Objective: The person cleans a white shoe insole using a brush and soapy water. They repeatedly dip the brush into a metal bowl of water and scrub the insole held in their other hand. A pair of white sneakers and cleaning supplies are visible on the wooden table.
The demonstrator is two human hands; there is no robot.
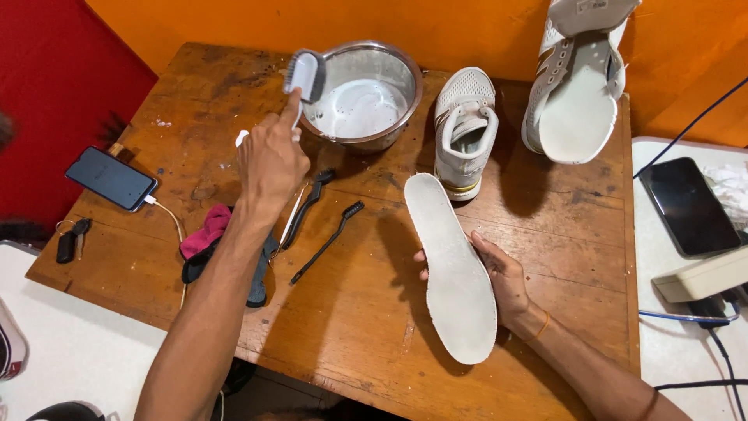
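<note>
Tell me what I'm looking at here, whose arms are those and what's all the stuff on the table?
The picture comes from a camera worn on a person's head, looking down, so the two arms are that person's own. The left hand holds a white brush over a metal bowl of whitish liquid. The right hand holds up a pale shoe insole. On the wooden table lie two thin black brushes, a pink cloth, a phone on a cable, and one white shoe. A second white shoe leans against the orange wall.
</note>
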